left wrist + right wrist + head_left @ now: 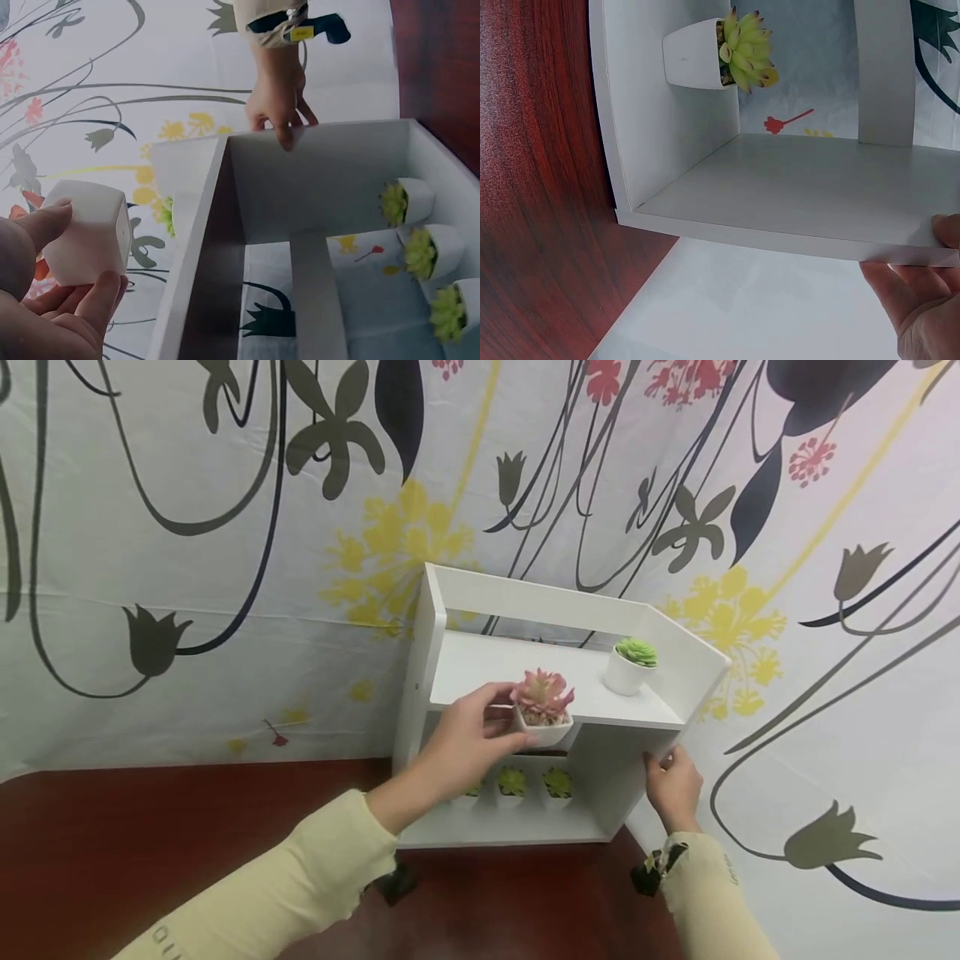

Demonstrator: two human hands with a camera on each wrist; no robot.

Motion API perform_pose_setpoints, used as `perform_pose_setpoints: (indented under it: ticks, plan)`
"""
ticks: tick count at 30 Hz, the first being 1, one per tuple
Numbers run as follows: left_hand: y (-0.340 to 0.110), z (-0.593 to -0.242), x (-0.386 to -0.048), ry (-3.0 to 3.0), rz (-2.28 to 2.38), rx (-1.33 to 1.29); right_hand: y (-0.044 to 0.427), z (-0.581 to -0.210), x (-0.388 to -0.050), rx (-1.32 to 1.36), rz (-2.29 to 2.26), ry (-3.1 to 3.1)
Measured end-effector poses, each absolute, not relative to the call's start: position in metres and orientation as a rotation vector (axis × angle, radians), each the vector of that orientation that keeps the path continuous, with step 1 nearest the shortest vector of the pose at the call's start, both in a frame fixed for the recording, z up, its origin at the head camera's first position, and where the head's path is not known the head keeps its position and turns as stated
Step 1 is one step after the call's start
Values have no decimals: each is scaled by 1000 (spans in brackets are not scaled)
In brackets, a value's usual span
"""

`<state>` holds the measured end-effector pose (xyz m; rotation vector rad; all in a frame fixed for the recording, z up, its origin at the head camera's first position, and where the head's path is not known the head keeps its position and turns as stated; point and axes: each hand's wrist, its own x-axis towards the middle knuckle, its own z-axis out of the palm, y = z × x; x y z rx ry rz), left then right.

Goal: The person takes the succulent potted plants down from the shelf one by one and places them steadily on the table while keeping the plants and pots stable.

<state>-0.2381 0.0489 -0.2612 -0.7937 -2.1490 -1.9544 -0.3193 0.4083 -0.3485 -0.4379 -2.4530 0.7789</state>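
Note:
My left hand [480, 731] grips a small white square pot with a pink succulent [543, 693], held in front of the upper board of a white shelf unit [517, 672]. In the left wrist view the white pot [88, 232] lies between thumb and fingers, its plant mostly hidden behind it. My right hand [675, 785] pinches the front edge of the shelf's right side panel, thumb inside and fingers outside, as the right wrist view shows with the hand [930, 307] at its edge. A green succulent in a round white pot [628, 668] stands on the upper board's right part.
Several yellow-green succulents in white pots, one of them the rightmost potted plant [557, 787], stand in a row on the lower board. The unit sits on a dark red wooden table [225, 852], against a flower-patterned wall covering [225, 568].

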Motion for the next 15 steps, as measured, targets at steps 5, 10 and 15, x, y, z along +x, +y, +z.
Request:
perform_pose_setpoints:
  ticks: [5,10,15]
  plan:
    - [31,-279,-223,-2174,-1968,-754,408,-348,-317,-413,777,-2455]
    - [17,-296,-218,-2167,-1996,-682,407,-344,-313,-421,778,-2458]
    - [2,-316,-216,-2174,-2022,-604,406,-343,-313,-432,797,-2480]
